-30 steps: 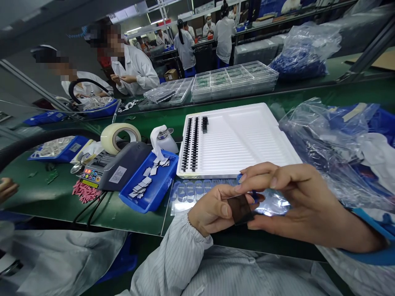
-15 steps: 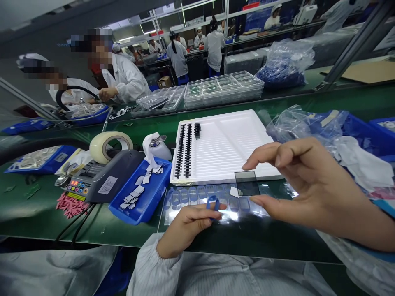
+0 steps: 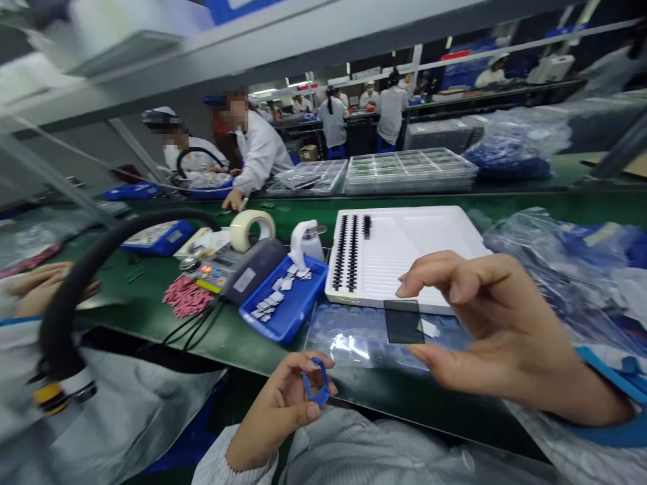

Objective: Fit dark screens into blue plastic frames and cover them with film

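While the right hand (image 3: pixel 490 330) is curved half open, its thumb and fingertips pinch a dark translucent plate (image 3: pixel 403 322) at the lower and upper edges, left of the palm. The plate is raised over a clear sheet (image 3: pixel 348 337), in front of the near edge of the white tray (image 3: pixel 419 229). At the front edge of the table (image 3: pixel 419 391), the left hand (image 3: pixel 280 397), partly curled, holds a blue ring (image 3: pixel 320 396) at its fingertips.

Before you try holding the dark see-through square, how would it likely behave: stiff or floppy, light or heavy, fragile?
The dark square is probably stiff, since it looks flat with no sag. It is likely light, as the right hand pinches it by opposite edges. Looking thin and see-through, it might crack if squeezed.
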Available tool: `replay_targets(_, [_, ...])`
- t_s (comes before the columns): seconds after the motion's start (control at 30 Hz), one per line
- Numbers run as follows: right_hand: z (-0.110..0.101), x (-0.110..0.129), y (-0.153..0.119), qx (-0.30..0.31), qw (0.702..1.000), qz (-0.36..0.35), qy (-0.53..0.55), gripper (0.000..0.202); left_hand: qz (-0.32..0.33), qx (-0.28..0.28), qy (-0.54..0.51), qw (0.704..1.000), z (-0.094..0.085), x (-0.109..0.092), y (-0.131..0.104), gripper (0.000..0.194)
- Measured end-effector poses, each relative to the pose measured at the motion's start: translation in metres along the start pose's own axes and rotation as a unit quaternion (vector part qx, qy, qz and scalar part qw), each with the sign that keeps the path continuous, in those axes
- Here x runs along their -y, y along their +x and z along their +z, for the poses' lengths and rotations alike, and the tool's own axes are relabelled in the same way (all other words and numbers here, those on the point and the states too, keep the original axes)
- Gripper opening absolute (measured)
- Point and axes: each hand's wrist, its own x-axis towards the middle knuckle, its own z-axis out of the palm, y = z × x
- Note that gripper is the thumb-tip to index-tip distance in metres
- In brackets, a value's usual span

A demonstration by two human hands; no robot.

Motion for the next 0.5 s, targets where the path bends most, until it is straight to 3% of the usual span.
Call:
replay_targets(0.1, [0.063,-0.02,0.019,0.058,0.993,0.064,0.079,0.039,0.035,-0.062,-0.031,0.997,-0.019,-0.005,-0.035,0.025])
replay_targets(0.23, [0.193,-0.06,0.045,0.157,0.958,0.139,0.194,0.028,0.084,-0.199,-0.076,0.973,-0.047,-0.01,-0.098,0.009])
replay_targets(0.37, [0.331,-0.076,0.049,0.246,0.927,0.186,0.211,0.022,0.129,-0.38,-0.119,0.908,-0.074,-0.008,-0.172,0.008])
replay_targets(0.5, [0.442,-0.069,0.043,0.296,0.903,0.228,0.211,0.027,0.151,-0.499,-0.194,0.831,-0.101,0.006,-0.238,0.017])
